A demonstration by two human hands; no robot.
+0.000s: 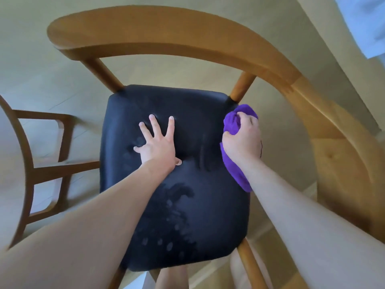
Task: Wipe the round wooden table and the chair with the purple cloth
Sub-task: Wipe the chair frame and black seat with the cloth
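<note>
A person's left hand (159, 146) presses spread and flat on the chair's black seat (187, 205) while the right hand (242, 140) clutches the bunched purple cloth (234, 122) at the seat's right edge, where it could slide off.

A pale, yellowish floor (62, 65) fills most of the view, faint seams running across it. At the left stands a second wooden chair (41, 163), blurred, its curved frame and crossbars brown against the floor. In the upper right corner a bright bluish-white patch (362, 24) shows, too blurred to identify. Light is soft and even.
</note>
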